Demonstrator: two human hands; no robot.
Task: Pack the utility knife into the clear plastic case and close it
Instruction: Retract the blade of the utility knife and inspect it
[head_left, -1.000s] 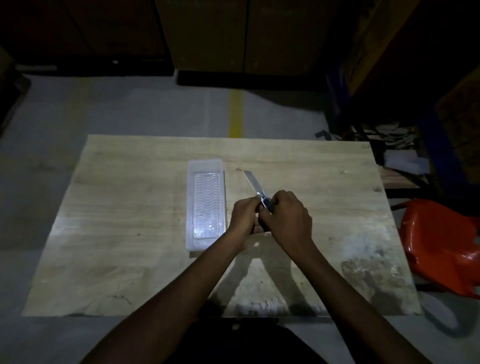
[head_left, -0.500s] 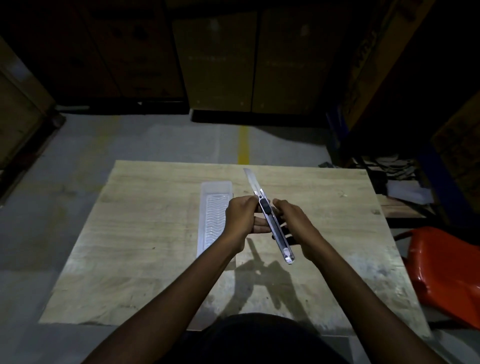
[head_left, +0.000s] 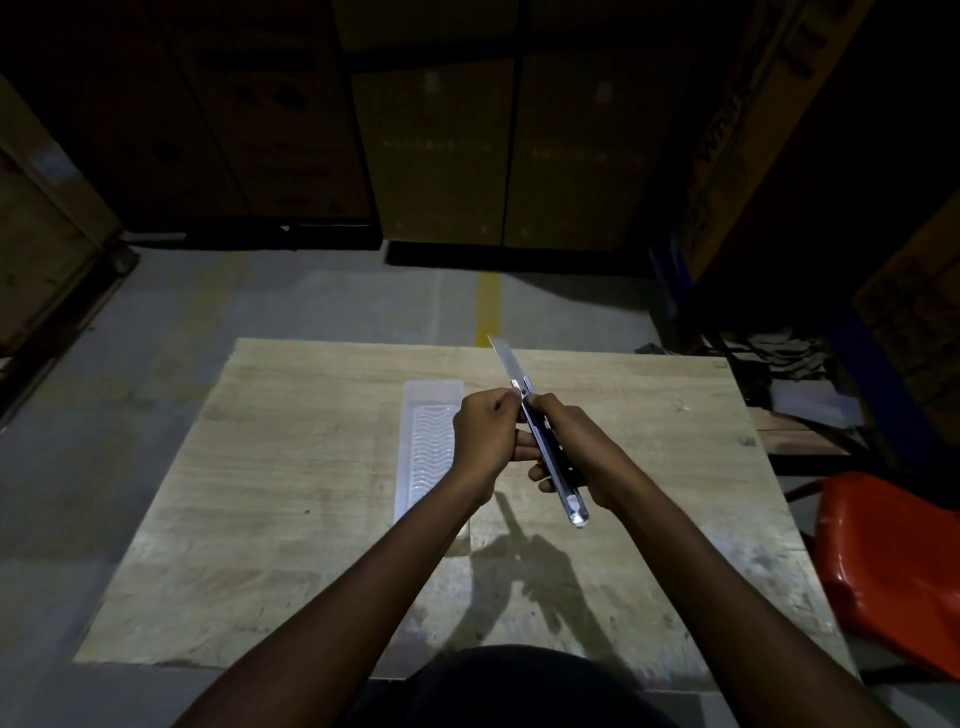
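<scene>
Both hands hold the utility knife (head_left: 563, 491) up above the wooden table (head_left: 291, 499). It is a slim metal and black knife, its blade (head_left: 506, 358) extended and pointing away from me. My right hand (head_left: 576, 447) grips the handle from the right. My left hand (head_left: 485, 434) pinches the knife near the base of the blade. The clear plastic case (head_left: 428, 441) lies open on the table just left of my hands, long side running away from me, its ribbed inside showing. My left forearm covers its near end.
An orange plastic chair (head_left: 893, 566) stands at the table's right side. Stacked cardboard boxes (head_left: 498, 156) and dark shelving line the back and right. Bare concrete floor with a yellow line (head_left: 487, 306) lies beyond the far table edge.
The knife has been lifted from low over the table to a raised position, its handle end now exposed toward me. The view has tilted up, so the table sits lower in frame.
</scene>
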